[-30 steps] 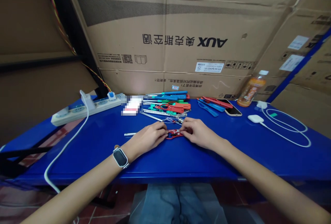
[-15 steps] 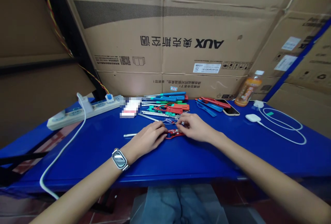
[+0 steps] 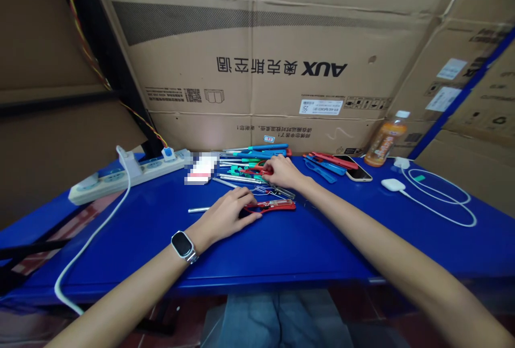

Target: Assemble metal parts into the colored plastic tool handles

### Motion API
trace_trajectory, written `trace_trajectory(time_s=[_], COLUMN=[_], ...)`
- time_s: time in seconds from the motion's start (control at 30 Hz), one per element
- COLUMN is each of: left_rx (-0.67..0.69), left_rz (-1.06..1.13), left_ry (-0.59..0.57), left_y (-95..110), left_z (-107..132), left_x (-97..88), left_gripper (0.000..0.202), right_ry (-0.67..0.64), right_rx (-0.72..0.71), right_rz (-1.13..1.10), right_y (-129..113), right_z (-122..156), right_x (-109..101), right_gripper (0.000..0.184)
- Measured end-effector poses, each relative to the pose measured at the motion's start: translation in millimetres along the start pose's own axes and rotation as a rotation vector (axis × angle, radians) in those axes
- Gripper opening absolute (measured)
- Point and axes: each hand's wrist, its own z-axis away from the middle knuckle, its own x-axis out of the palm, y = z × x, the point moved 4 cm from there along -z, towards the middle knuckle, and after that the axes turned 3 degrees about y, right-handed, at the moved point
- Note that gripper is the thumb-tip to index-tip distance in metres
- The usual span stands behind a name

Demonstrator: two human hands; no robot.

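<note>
My left hand [image 3: 231, 213] is closed around the front part of an opened red long-necked lighter [image 3: 281, 205] lying on the blue table. The lighter's clear tank and inner parts show in its handle, and its metal tube [image 3: 198, 209] sticks out to the left of the hand. My right hand [image 3: 285, 171] reaches into the row of lighters, its fingers closed on a red lighter casing [image 3: 265, 169] that they partly cover. Between the hands lie loose thin wires [image 3: 263, 190] and a small clear part [image 3: 285, 192]. Blue lighters [image 3: 265, 149] and green pieces [image 3: 237, 171] lie around the right hand.
Red and blue casing halves [image 3: 330, 163] lie beside a phone [image 3: 354, 170] at the right. Behind them stands an orange drink bottle [image 3: 384, 141]. A white charger with cable [image 3: 392, 185] is further right. A power strip [image 3: 132, 175] runs along the left. Cardboard [image 3: 281, 26] walls the back.
My right hand has moved from the opened lighter up and away into the row of lighters. My left hand has stayed at the opened lighter, whose handle is now uncovered.
</note>
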Motion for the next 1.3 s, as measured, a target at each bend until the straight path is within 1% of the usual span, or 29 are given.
trace_trajectory(time_s=[0.1,0.17,0.33,0.43,0.5,0.57,0.67,0.77,0.87,0.97,1.03,1.13,1.2,1.3], left_rx=[-0.021,-0.024,-0.01,-0.008,-0.005,-0.002,-0.006,0.008,0.022,0.004,-0.017,-0.067,-0.081,-0.071], left_rz=[0.021,0.026,0.025,0.023,0.017,0.005,-0.003,-0.001,-0.035,-0.088,-0.109,-0.098,-0.065,-0.01], left_ry=[-0.004,0.0,0.006,0.013,0.014,0.02,0.026,0.053,0.09,0.079,0.062,0.077,0.1,0.122], left_y=[-0.3,0.2,2.2,2.6,2.9,3.5,3.9,2.3,-3.6,-13.1,-19.3,-27.0,-29.7,-30.6], left_z=[0.2,0.6,0.8,0.7,1.0,1.6,2.9,2.1,-4.0,-15.9,-24.8,-33.6,-34.3,-28.9], left_x=[0.0,-0.4,-1.3,-1.9,-2.2,-2.8,-4.0,-7.6,-13.9,-18.5,-19.0,-17.0,-14.7,-11.9], left_gripper=[0.025,0.026,0.027,0.028,0.029,0.03,0.028,0.023,0.019,0.017,0.016,0.014,0.015,0.017], right_ry=[-0.002,0.007,0.105,0.166,0.21,0.223,0.183,0.168,0.173,0.086,0.021,0.005,0.003,-0.023], right_rx=[0.014,0.003,-0.056,-0.102,-0.116,-0.129,-0.147,-0.13,-0.14,-0.168,-0.148,-0.089,-0.073,-0.028], right_rz=[-0.023,-0.037,-0.092,-0.05,0.005,0.057,0.112,0.095,0.054,0.056,0.101,0.159,0.159,0.119], right_y=[4.6,5.9,5.3,6.0,7.7,8.7,8.0,5.9,-0.8,-12.5,-18.6,-21.5,-20.2,-14.9], right_z=[0.5,1.6,14.2,22.9,25.7,26.6,28.3,32.5,34.8,30.8,25.5,17.2,12.5,5.8], right_x=[2.3,2.6,-4.0,-6.1,-5.2,-2.2,3.2,1.7,-6.2,-9.7,-8.0,-4.5,-2.3,-0.4], right_gripper=[0.01,0.01,0.011,0.008,0.011,0.016,0.023,0.029,0.025,0.018,0.017,0.019,0.02,0.02])
